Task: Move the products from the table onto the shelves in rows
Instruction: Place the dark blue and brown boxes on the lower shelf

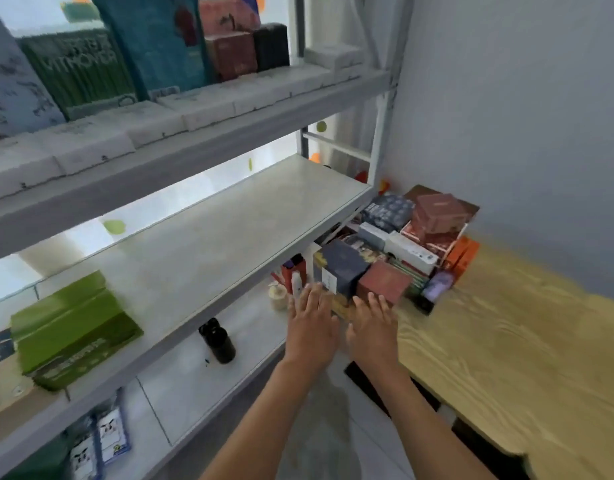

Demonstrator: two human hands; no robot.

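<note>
A pile of product boxes lies at the far end of the wooden table [513, 348]: a dark blue box [343, 265], a reddish-brown box [385, 280], a white box [411, 252], a maroon box [440, 213] and orange boxes [463, 254]. My left hand [310, 327] and my right hand [371, 329] stretch side by side toward the pile, fingers straight, just short of the blue and reddish boxes, holding nothing. The middle shelf [236, 223] carries a green box [73, 330] at its left. The frame is motion-blurred.
The top shelf [181, 150] holds a row of white boxes in front of green, teal, brown and black boxes. A black bottle [219, 341] and small bottles [291, 275] stand on the lower shelf. A grey wall runs along the table's right side.
</note>
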